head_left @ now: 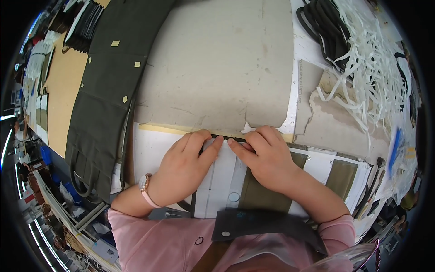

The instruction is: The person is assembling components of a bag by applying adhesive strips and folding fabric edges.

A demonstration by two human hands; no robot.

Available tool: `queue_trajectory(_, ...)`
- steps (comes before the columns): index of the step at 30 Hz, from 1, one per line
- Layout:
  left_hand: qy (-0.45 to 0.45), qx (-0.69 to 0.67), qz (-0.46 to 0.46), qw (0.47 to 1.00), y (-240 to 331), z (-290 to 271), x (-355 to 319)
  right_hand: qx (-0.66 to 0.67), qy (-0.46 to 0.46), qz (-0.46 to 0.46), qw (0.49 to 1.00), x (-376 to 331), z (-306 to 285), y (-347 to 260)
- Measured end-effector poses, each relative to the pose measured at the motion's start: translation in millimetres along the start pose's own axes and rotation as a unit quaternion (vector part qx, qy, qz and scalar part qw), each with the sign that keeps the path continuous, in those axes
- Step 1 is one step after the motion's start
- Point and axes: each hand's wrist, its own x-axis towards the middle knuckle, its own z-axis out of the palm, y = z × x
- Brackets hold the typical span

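A flat fabric piece with white and olive stripes (265, 192) lies in front of me, its far edge finished with a dark strip (220, 137). My left hand (186, 156) is closed on that edge, thumb and fingers pressed to the dark strip. Close beside it, my right hand (265, 154) pinches the same edge, the two thumbs almost meeting. Part of the edge is hidden under my fingers. Nearest my body is a dark flap (267, 230) with a round metal snap, overlapping the striped piece's near side.
Worn grey board (217, 68) covers the table beyond my hands. Dark bags (104, 109) with handles and small yellow stickers lie at left. White strips (362, 68) heap up at right, beside dark straps (324, 27). Tools (375, 181) rest near the right edge.
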Motion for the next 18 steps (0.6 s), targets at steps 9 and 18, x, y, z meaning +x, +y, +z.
queue_trajectory(9,-0.022,0.024,0.009,0.999,3,-4,1,-0.016,0.024,0.038,0.999,2,2,-8)
queue_trajectory(18,0.006,0.047,-0.008,0.999,12,-2,-2,0.068,0.037,0.106,0.991,-3,-8,0)
